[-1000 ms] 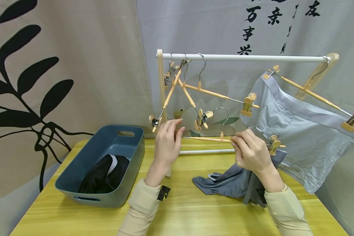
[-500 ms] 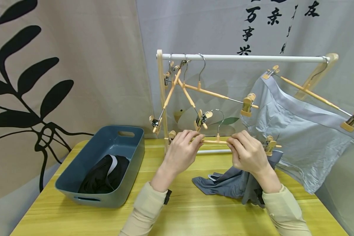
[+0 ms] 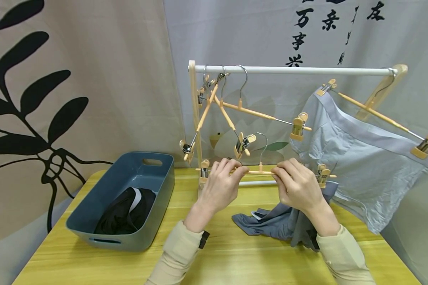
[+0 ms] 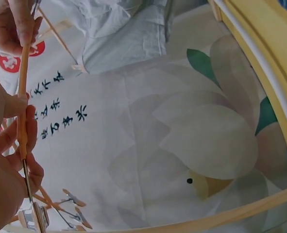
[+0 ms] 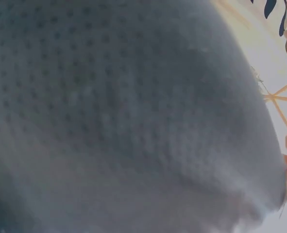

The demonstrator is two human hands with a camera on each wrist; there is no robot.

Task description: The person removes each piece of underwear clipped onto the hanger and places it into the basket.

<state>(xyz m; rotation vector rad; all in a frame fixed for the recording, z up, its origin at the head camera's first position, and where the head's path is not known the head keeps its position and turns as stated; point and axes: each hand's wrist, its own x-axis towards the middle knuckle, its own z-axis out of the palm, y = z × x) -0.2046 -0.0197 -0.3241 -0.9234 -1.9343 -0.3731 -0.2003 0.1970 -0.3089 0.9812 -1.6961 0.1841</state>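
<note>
In the head view, a wooden clip hanger (image 3: 260, 172) is held level above the table, its metal hook pointing up. My left hand (image 3: 221, 186) pinches its bar left of the hook, and my right hand (image 3: 299, 186) pinches it on the right. The hanger's left clip (image 3: 204, 171) holds nothing. From the right clip (image 3: 322, 176) hangs a dark grey garment (image 3: 276, 223), partly hidden behind my right wrist, its lower part spread over the table. The left wrist view shows fingers of both hands along the bar; blurred grey cloth (image 5: 124, 107) fills most of the right wrist view.
A rack with a white rail (image 3: 306, 71) stands behind the hands. Several clip hangers crowd its left end; light blue shorts (image 3: 363, 150) hang at the right. A blue-grey basket (image 3: 157, 213) with black clothing (image 3: 125, 213) sits left on the wooden table (image 3: 232, 261).
My left hand has come from the hanger's left end rightward to grip the bar nearer its middle. The hanger and my right hand have shifted slightly left.
</note>
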